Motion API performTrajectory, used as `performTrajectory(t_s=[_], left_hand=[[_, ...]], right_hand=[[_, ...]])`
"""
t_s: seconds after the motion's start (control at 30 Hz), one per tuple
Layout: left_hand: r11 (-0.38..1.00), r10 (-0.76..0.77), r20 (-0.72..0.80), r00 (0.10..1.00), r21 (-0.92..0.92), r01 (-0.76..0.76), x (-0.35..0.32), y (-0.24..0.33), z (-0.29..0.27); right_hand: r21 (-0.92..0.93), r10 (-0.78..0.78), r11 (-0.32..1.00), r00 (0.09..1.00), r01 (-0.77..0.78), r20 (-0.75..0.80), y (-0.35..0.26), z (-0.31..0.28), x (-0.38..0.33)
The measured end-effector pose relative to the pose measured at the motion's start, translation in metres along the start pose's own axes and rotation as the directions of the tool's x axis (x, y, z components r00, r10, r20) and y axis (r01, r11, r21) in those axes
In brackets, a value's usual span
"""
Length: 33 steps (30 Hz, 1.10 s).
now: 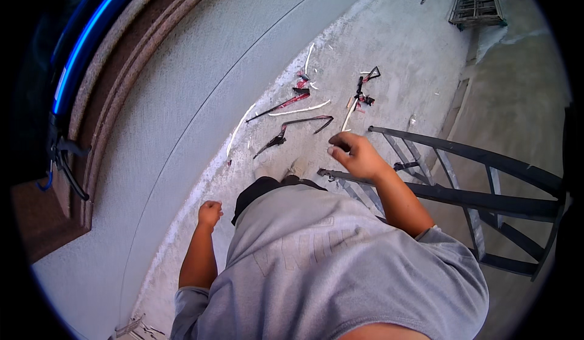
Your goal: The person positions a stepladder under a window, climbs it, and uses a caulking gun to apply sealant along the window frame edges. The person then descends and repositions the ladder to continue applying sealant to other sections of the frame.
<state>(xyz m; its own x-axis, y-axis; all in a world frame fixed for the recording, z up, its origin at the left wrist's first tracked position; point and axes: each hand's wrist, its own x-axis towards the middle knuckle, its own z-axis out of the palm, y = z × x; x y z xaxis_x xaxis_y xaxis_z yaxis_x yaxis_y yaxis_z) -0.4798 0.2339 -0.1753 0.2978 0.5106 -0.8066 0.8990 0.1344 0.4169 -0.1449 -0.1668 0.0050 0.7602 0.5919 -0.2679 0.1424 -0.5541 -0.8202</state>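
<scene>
My left hand [210,213] hangs low beside my body, its fingers curled in and nothing visible in them. My right hand [360,155] is raised in front of me with bent fingers, and a gap shows between thumb and forefinger; I see nothing held. Beyond it on the floor lie a white strip [349,116] and a black tool with a frame-like end [360,88]. Farther left rest a red and black rod-like tool [281,105], a bent black tool [293,124] and more white strips [240,128]. Exact kinds are too small to tell.
A dark metal ladder [486,201] stands close on my right. To the left is a grey wall [176,97] with a brown moulded ledge [112,106]. A long blue tube [85,39] with a black trigger handle [64,151] is at that ledge. A wooden crate [477,9] sits far right.
</scene>
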Motion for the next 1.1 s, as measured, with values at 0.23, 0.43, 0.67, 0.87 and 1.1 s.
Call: performTrajectory(t_s=[0.23,0.43,0.67,0.87,1.1], left_hand=[[0.996,-0.086,0.035,0.996,-0.029,0.087,-0.003,-0.08,-0.009],[0.967,0.231,-0.069,0.971,-0.096,-0.237,-0.023,-0.058,-0.033],[0.913,0.357,-0.223,0.907,-0.123,-0.389,-0.036,-0.105,-0.068],[0.963,0.172,-0.273,0.947,-0.155,-0.22,-0.05,-0.2,-0.063],[0.987,0.151,-0.228,0.962,-0.021,-0.159,-0.068,-0.23,-0.021]], right_hand=[[-0.103,0.123,0.988,0.991,-0.117,0.054,0.018,0.028,-0.01],[-0.106,0.121,0.989,0.971,-0.101,0.205,-0.029,0.088,-0.013],[0.102,-0.461,0.887,0.876,0.45,0.144,-0.198,0.137,0.057],[-0.404,-0.81,0.532,0.586,0.744,0.014,-0.394,0.173,0.126],[-0.612,-0.389,0.659,0.895,0.436,0.218,-0.48,0.206,0.143]])
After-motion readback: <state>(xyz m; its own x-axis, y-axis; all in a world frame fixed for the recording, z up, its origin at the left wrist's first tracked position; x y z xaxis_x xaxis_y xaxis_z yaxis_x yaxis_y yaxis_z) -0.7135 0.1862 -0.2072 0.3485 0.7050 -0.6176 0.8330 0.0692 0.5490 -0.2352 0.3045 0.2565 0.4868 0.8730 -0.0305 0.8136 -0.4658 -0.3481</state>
